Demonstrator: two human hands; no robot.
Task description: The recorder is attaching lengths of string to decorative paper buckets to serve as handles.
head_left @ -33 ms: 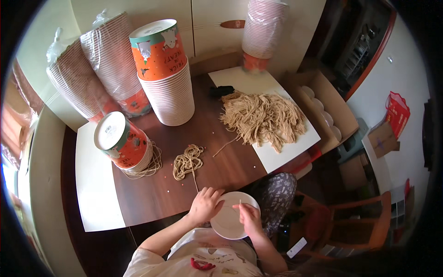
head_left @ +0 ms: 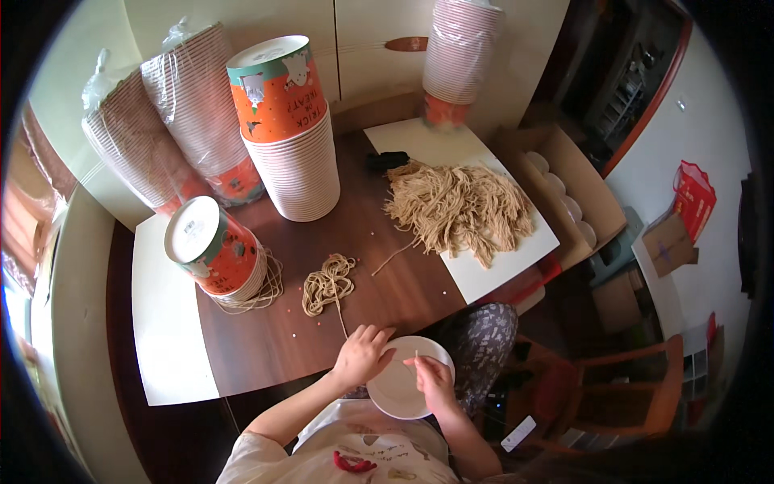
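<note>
Both hands close on a round white paper lid [head_left: 401,387] held just off the near edge of the dark brown wooden table [head_left: 379,266]: the left hand [head_left: 360,356] grips its left rim, the right hand [head_left: 434,382] pinches a thin beige string [head_left: 417,360] against its face. Beyond lies a small coil of beige twine [head_left: 326,285], then a heap of cut beige strings [head_left: 459,206] on a white board [head_left: 500,270], and stacks of orange-printed paper cups [head_left: 290,129].

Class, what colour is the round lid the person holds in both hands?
The lid is plain white, best seen in the head view.
</note>
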